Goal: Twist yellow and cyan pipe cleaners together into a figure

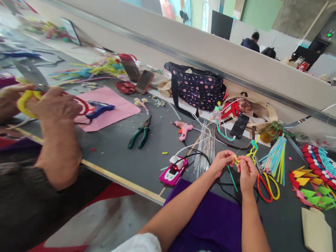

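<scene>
Close together above the grey table, my left hand (223, 163) and my right hand (247, 171) pinch a small bent yellow pipe cleaner (237, 160) between their fingertips. Just beyond my right hand are more yellow loops with a teal tip (253, 144). A green stick (232, 179) lies beneath my hands. Scissors with red and yellow handles (267, 187) rest to the right of my right hand. Behind them lies a bundle of pastel pipe cleaners (276, 157). Clear and silvery sticks (204, 150) are spread left of my left hand.
A pink glue gun (184, 129) and a magenta power strip (173, 171) with cables lie to the left, near green-handled pliers (140, 133). A co-worker's hand (56, 103) holds scissors at far left. A patterned bag (198, 85), phone (239, 126) and jar (271, 131) stand behind.
</scene>
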Motion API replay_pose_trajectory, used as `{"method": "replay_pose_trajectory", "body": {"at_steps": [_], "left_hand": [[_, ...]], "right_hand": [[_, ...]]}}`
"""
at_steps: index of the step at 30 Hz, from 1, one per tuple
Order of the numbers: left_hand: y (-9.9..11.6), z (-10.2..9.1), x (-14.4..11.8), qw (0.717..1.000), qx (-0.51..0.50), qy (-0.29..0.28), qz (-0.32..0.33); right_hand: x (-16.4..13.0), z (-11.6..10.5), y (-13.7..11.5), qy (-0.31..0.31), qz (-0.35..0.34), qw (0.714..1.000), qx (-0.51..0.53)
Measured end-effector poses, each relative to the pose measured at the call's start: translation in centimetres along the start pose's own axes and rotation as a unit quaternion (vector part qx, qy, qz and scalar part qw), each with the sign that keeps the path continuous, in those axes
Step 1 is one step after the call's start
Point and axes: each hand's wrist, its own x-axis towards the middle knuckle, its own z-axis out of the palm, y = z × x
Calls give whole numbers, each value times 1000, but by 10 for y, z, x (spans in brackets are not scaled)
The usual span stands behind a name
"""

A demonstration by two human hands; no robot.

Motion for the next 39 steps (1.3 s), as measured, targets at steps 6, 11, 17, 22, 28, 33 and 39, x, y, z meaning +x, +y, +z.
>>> {"method": "replay_pose_trajectory", "body": {"at_steps": [6,11,17,22,28,33,39], "left_hand": [[1,0,0,1000,-7,-6,-5],[3,-1,-1,1000,-9,-21,-3],[7,-3,1,999,-38,-3,2],[10,-7,3,993,-115,1,-10],[14,-8,0,979,-202,-9,-20],[14,-6,-2,968,-244,-25,-49],[4,-1,-2,966,-234,-51,-96]], "right_hand": [[1,-1,0,-51,10,997,65],[8,-4,5,-18,99,982,158],[22,-18,7,153,82,980,95],[29,-41,13,294,-5,950,102],[38,-60,31,289,54,942,160],[35,-35,35,125,200,953,191],[20,-7,31,30,153,983,93]]}}
